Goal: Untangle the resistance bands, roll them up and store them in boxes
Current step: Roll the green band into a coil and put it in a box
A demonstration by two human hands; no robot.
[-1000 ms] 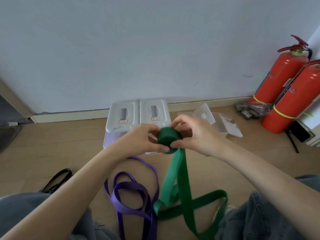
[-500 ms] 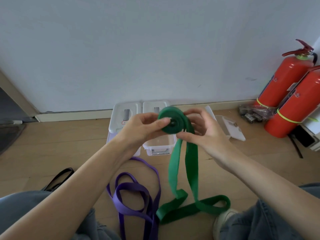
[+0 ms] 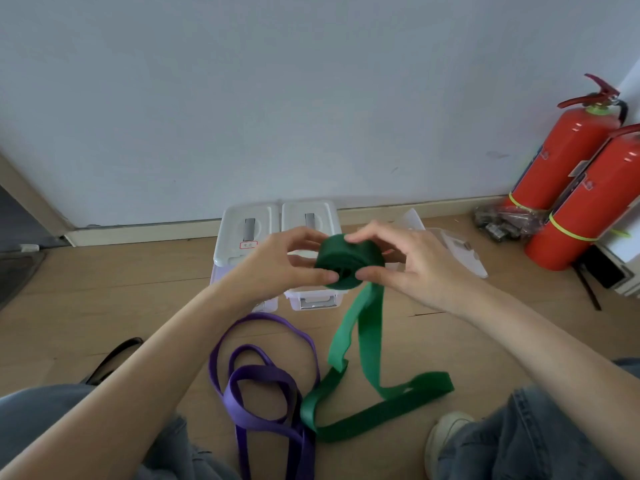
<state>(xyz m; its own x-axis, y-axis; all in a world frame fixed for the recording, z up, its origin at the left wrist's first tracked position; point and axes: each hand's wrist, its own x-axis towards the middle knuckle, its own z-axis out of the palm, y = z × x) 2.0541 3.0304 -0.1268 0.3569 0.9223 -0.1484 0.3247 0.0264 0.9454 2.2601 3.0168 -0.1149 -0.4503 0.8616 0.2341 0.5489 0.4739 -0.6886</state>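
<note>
Closest to the camera were the person's knees in blue denim jeans (image 3: pixel 540 441), with a white sneaker (image 3: pixel 446 433) poking out on the right. Between the legs, on the light wooden floor (image 3: pixel 104 306), lay a flat purple rubber resistance band (image 3: pixel 263 386) in loose overlapping loops, and just beside it, touching at the lower end, the unrolled tail of a flat green rubber resistance band (image 3: pixel 367 341). That tail hung down from the hands in two strands and then folded across the floor.

Higher up, both hands held the rolled-up part of the green band, a tight dark green coil (image 3: pixel 349 261), in the air above the boxes. The left hand (image 3: pixel 277 268) pinched the coil's left side with thumb and curled fingers. The right hand (image 3: pixel 412 261) gripped the right side, thumb underneath and fingers over the top.

Behind the hands sat two translucent plastic storage boxes with white lids (image 3: pixel 249 233), side by side and closed. To the right lay an open clear plastic box (image 3: pixel 460 251). Farthest back, two red fire extinguishers (image 3: pixel 568 161) stood against the pale wall (image 3: pixel 277 98).
</note>
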